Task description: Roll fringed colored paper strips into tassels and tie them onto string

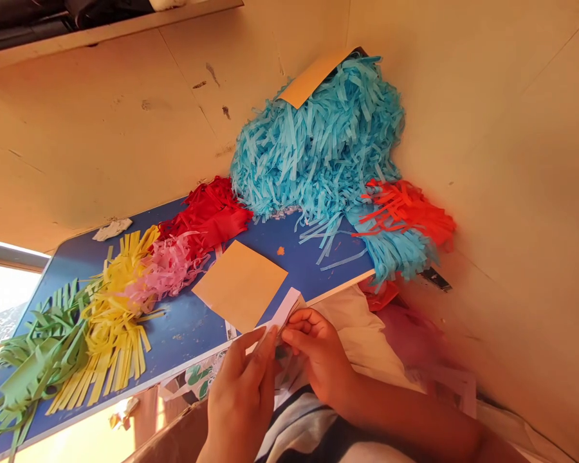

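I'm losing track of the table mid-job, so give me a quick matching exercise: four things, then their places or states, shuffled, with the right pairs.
1. Pale strip
2. Tan square
3. Green fringe
4. Blue pile

A. At the left end of the table
B. Topped by a tan sheet
C. At the left hand and right hand
D. Just beyond the hands

Pairs: 1-C, 2-D, 3-A, 4-B

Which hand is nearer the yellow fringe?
Left. The left hand is to the right of the yellow fringe; the right hand is farther right, past the left.
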